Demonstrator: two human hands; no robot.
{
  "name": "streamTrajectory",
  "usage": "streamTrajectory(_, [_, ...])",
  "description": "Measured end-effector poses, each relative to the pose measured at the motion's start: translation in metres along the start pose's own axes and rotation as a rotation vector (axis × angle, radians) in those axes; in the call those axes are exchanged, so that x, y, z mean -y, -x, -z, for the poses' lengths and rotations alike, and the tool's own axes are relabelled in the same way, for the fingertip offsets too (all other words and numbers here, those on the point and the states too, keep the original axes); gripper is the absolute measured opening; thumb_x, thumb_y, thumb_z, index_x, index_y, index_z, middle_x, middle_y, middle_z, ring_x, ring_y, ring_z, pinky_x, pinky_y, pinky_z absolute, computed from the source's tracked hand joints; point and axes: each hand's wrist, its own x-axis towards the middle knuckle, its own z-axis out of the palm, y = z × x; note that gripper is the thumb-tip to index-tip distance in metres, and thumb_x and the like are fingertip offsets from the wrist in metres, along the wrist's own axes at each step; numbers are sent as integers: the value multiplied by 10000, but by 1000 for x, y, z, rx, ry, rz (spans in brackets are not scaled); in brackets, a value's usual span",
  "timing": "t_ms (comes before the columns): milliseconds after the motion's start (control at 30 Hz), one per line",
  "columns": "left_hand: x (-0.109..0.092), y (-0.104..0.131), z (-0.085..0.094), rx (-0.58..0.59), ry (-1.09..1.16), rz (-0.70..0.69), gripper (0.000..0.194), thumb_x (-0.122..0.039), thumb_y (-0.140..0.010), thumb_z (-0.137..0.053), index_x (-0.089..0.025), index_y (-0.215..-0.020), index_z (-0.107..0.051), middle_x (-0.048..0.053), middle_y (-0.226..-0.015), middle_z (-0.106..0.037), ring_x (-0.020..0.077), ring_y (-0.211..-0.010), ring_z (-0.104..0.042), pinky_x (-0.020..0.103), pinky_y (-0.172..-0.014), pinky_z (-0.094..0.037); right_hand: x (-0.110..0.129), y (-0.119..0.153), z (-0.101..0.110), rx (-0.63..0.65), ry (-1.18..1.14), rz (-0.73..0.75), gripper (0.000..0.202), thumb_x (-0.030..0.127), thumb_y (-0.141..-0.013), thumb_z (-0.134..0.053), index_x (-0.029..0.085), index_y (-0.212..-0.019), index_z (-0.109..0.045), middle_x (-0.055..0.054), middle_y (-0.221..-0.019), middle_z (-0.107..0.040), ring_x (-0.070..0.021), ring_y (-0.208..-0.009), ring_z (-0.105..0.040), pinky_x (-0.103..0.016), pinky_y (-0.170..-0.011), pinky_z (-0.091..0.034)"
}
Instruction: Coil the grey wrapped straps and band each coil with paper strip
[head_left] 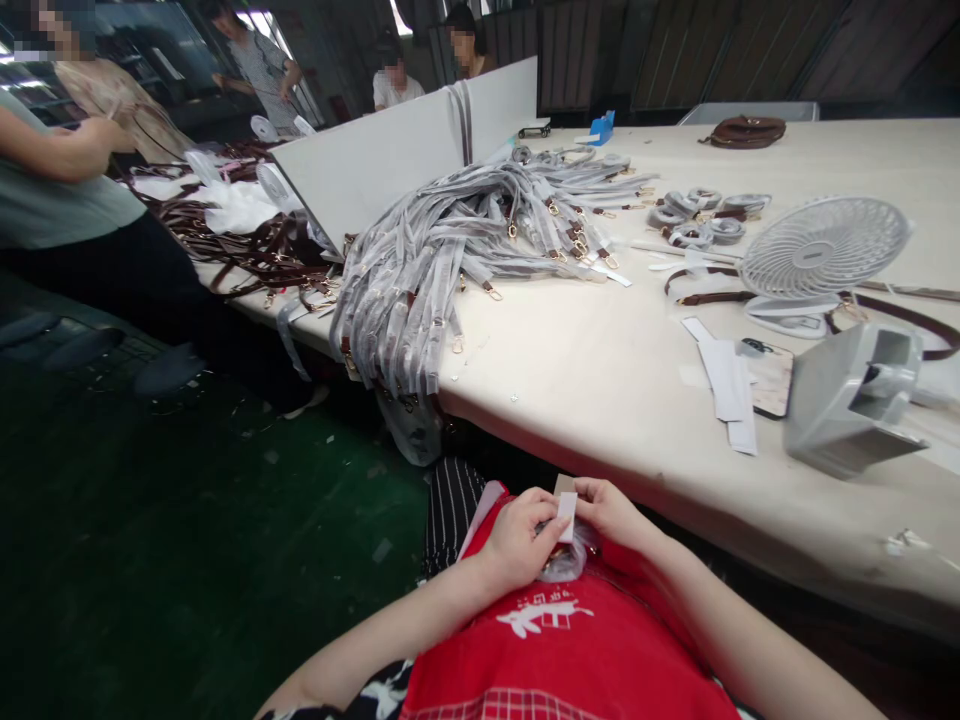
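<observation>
My left hand (523,535) is closed with its thumb pressed on a white paper strip (568,512) over my lap. From the other side, the bent fingers of my right hand (611,512) pinch the strip's upper part, where a tan edge (564,484) shows. Under both hands rests a plastic-wrapped strap (564,566), bunched up against the red apron (525,660). My fingers hide much of the strap. Ahead on the table lies a large pile of plastic-wrapped straps (442,240) with brown ends and gold clasps.
Coiled straps (694,218), a white fan (821,250), paper strips (720,375), a phone (771,378) and a grey tape dispenser (855,400) lie on the table (562,410). A white divider board (405,150) stands behind the pile. Several people are beyond; one person (67,190) stands at left.
</observation>
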Motion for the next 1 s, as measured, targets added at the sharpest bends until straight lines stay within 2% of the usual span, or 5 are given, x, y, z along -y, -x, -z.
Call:
streamTrajectory(100, [0, -3, -1, -33, -118, 60, 341, -390, -924, -462, -185, -755, -676, 63, -1015, -602, 163, -875, -595, 279, -819, -443, 1, -4, 4, -7, 21, 15, 435, 521, -620, -791, 173, -581, -531, 65, -504, -472, -78, -470, -339, -242, -457, -239])
streamTrajectory(233, [2, -21, 0, 86, -108, 206, 339, -406, -901, -475, -191, -751, -690, 17, -761, -644, 153, -696, -559, 264, -640, -388, 4, -11, 13, 48, 23, -4, 393, 491, -614, -800, 147, -596, -610, 43, -515, -536, -84, -474, -373, -246, -474, -271])
streamTrajectory(467, [11, -52, 2, 53, -34, 260, 343, -423, -873, -507, -157, -730, -670, 15, -679, -667, 150, -639, -556, 264, -591, -359, 27, -13, 30, 137, -50, -69, 470, 618, -734, -657, 149, -742, -658, 0, -620, -623, -125, -562, -512, -252, -537, -378])
streamTrajectory(667, [2, -46, 6, -13, 14, 227, 292, -366, -806, -635, -171, -992, -521, 37, -768, -705, 184, -716, -630, 271, -639, -417, 41, -5, 32, 159, -21, -71, 505, 639, -662, -734, 145, -661, -630, 22, -548, -573, -96, -486, -424, -246, -492, -310])
streamTrajectory(1000, [-26, -30, 16, 5, -4, 168, 314, -394, -813, -651, -203, -1013, -502, 43, -883, -737, 198, -800, -663, 285, -701, -453, 49, 2, 28, 150, 103, 0, 431, 538, -616, -777, 177, -615, -540, 63, -525, -478, -91, -491, -354, -245, -489, -270])
